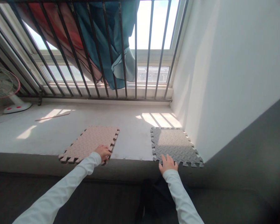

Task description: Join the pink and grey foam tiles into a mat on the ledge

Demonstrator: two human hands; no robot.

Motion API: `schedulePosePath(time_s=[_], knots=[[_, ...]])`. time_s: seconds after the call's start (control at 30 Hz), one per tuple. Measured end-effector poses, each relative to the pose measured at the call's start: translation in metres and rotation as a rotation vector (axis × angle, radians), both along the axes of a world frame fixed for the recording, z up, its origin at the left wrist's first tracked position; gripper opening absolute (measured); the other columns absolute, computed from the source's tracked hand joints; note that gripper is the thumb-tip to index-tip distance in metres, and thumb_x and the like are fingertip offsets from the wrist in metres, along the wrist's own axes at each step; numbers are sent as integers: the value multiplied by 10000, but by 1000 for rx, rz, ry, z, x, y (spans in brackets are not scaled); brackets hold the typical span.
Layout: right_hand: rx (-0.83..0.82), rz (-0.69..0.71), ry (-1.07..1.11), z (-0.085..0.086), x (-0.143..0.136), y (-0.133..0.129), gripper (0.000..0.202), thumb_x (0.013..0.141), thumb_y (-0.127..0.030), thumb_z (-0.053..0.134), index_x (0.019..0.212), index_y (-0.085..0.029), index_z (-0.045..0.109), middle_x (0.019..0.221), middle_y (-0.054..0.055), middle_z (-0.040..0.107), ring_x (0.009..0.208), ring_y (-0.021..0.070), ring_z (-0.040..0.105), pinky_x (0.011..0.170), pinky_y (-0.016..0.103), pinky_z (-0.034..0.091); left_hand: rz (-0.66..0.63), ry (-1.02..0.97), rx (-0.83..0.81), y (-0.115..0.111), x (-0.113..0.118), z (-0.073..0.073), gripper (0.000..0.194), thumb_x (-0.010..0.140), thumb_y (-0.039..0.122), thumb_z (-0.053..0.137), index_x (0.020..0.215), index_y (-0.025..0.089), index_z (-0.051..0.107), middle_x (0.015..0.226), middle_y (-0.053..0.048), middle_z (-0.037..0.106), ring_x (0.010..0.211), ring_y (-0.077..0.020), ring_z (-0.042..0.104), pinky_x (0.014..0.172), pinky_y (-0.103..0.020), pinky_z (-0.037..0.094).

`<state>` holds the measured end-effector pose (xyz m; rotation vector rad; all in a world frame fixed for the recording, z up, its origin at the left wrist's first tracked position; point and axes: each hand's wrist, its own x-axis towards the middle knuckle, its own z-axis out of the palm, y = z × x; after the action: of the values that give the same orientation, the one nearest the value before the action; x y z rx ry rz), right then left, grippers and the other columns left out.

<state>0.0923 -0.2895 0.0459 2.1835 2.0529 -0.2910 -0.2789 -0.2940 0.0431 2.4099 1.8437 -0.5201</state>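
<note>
A pink foam mat tile [91, 140] with interlocking toothed edges lies on the white ledge, its front edge jutting over the ledge's rim. My left hand [103, 152] is at its front right corner, fingers curled over the edge and closed on it. Farther right, against the wall, lies a grey foam mat tile [170, 144] of the same pattern, partly sunlit. My right hand [168, 163] rests at the front edge of this grey tile, its fingers spread over the textured top. The underside of both tiles is hidden.
The white ledge [133, 130] runs below a barred window with dark metal railings [107, 99]. Red and teal curtains [107, 37] hang behind the bars. A fan [16, 105] stands at the left, near a thin stick [53, 117]. A white wall [224, 71] bounds the right side.
</note>
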Motion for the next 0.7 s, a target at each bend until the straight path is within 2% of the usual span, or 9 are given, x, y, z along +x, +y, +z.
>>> schedulePosePath(time_s=[0.23,0.47,0.7], knots=[[-17,14,17,2,-4,-1,504,756,-271,439,1258,-246,397,1366,90,333,1248,216,280,972,460,249,-13,-10,24,-4,2,-6,265,691,242,573,934,327,634,1035,18,636,1086,-179,465,941,-349,312],[-13,15,22,3,-2,-2,491,758,-278,435,1247,-250,410,1360,87,343,1244,211,286,974,459,241,25,36,-60,2,12,-2,342,658,263,603,996,305,615,1083,-20,620,1107,-211,452,927,-372,326],[11,13,29,0,-1,-2,467,757,-281,443,1223,-256,436,1352,80,357,1237,210,293,969,454,247,3,20,-32,3,14,-3,257,679,309,578,928,321,638,1032,-7,636,1091,-208,456,936,-392,303]])
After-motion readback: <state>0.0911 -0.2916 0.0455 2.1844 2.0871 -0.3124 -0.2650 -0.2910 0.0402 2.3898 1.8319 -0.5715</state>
